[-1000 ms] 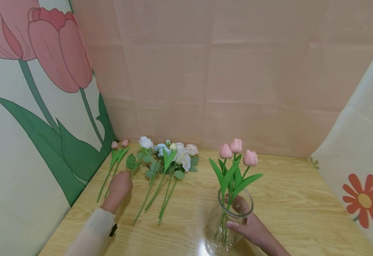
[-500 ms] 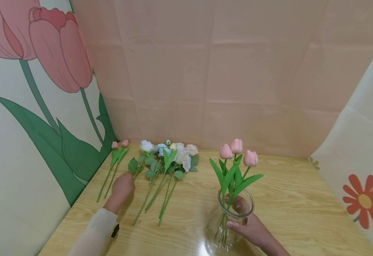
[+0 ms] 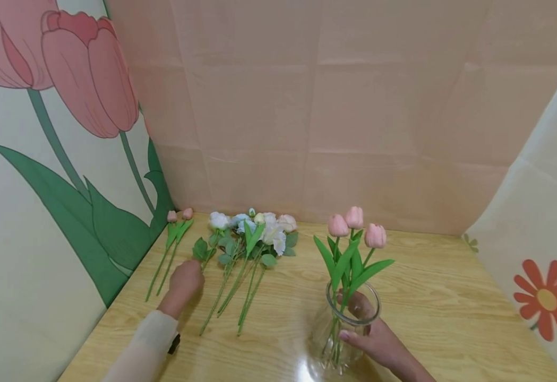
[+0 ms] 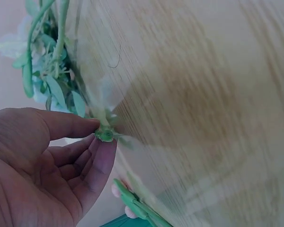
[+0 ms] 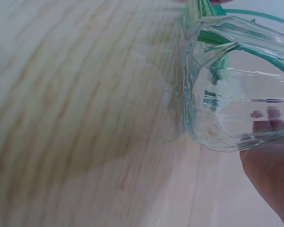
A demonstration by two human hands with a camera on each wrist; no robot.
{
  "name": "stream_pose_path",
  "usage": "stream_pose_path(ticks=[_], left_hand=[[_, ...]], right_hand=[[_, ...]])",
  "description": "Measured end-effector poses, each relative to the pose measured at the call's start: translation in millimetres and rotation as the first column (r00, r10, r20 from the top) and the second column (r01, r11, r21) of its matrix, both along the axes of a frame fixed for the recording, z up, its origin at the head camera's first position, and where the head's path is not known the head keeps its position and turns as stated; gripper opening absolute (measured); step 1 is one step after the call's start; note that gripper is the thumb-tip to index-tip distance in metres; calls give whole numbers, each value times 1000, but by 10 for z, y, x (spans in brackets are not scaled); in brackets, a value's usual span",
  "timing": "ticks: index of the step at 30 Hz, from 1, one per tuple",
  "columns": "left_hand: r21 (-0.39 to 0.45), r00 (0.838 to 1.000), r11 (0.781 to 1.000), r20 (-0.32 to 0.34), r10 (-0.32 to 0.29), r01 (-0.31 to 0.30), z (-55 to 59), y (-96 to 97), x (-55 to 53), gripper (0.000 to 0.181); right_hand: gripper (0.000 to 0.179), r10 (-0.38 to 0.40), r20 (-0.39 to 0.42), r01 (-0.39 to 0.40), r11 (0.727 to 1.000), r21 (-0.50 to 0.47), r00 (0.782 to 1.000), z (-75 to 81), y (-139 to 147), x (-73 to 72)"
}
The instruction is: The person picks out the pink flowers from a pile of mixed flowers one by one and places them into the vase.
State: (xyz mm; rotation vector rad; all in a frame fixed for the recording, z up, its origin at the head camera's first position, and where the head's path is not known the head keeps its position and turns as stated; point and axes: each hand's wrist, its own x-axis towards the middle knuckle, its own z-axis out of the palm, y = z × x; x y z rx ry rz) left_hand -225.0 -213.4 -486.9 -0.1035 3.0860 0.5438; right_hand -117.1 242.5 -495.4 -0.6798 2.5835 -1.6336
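Observation:
My left hand [image 3: 186, 281] pinches the green stem of a white rose [image 3: 219, 220] low over the table's left half. In the left wrist view, the thumb and fingertips close on the cut stem end [image 4: 104, 135]. At the right, my right hand [image 3: 378, 342] grips a clear glass vase [image 3: 320, 339], thumb on the near side and fingers behind the neck. Three pink tulips [image 3: 337, 226] with green leaves stand in the vase, their stems crossing inside. The right wrist view shows the vase's thick glass base [image 5: 194, 125] close up.
Two pink tulips [image 3: 177, 233] lie left of my left hand. Right of it lies a bunch of white, blue and pale pink flowers [image 3: 271, 233], stems toward me. The wooden table [image 3: 431, 297] meets a pinkish backdrop [image 3: 354, 132] behind and printed side panels.
My left hand has shifted slightly right and toward me with the white rose, whose bloom now lies closer to the blue flowers. The right hand and vase have stayed put.

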Motion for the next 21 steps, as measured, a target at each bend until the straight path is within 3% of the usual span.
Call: stream_pose_path(ticks=[6, 9, 12, 17, 21], left_hand=[[-1, 1000, 1000, 18, 14, -14, 10, -11, -1, 21], [-7, 999, 999, 42, 31, -31, 52, -30, 1, 22], [-32, 999, 999, 23, 37, -37, 109, -76, 9, 22], [-83, 998, 995, -18, 56, -57, 202, -217, -2, 24], [-96, 996, 992, -4, 86, -86, 234, -369, -24, 27]], right_hand=[[75, -6, -4, 6, 1000, 21, 1000, -35, 11, -9], [74, -7, -10, 7, 999, 32, 1000, -40, 15, -14], [74, -8, 5, 8, 999, 34, 1000, -25, 13, -13], [76, -2, 12, 1, 1000, 17, 1000, 1, 6, -5], [76, 2, 9, -2, 1000, 5, 1000, 15, -1, 4]])
